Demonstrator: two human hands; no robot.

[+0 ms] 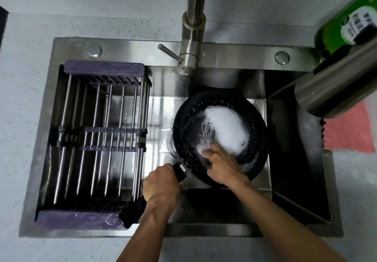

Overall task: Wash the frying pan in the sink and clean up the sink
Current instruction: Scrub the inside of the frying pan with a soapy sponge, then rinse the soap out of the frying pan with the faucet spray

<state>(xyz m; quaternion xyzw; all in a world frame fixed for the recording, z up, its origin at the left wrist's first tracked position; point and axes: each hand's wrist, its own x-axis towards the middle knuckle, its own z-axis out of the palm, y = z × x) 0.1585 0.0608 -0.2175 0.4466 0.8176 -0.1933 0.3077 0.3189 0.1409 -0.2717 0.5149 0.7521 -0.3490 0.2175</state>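
- The frying pan (220,137) stood in the sink (204,73), full of white foam (226,127), so you were in the middle of washing; rinsing and cleaning the sink were, I judge, not yet done.
- Your left hand (161,186) had a closed grip around the black handle (133,210).
- Your right hand (219,162) was inside the pan, blurred; I cannot tell its grip or what it held.

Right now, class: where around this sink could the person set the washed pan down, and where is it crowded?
Free: the counter left of the sink; the strip behind the tap. The rack holds nothing. Crowded: right side, with a green bottle, steel cylinder and pink cloth.
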